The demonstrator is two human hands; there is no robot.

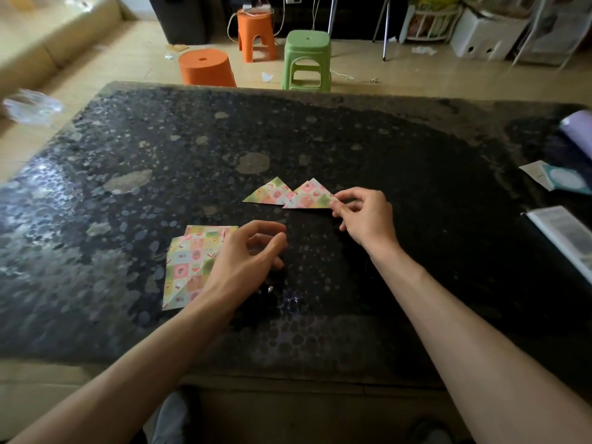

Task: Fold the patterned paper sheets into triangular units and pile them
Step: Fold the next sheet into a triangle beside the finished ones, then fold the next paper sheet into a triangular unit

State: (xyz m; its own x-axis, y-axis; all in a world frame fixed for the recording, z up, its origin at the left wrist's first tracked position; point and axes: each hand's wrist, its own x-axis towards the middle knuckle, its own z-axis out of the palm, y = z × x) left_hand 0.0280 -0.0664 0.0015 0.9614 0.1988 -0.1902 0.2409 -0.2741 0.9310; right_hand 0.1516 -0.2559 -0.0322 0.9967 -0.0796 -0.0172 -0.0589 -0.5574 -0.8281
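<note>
Two folded triangular units of pastel patterned paper lie at the middle of the dark speckled table (320,133): the left triangle (268,192) and the right triangle (308,196), which overlaps it. My right hand (365,216) pinches the right corner of the right triangle. A small stack of flat patterned sheets (189,264) lies nearer me on the left. My left hand (246,257) hovers over the stack's right edge, fingers loosely curled, holding nothing.
A book or booklet (563,235) lies at the table's right edge, with cards (557,177) and a lilac paper roll (579,129) behind it. Beyond the table stand two orange stools (206,68) (256,33) and a green stool (307,59). A plastic wrapper (32,107) lies left.
</note>
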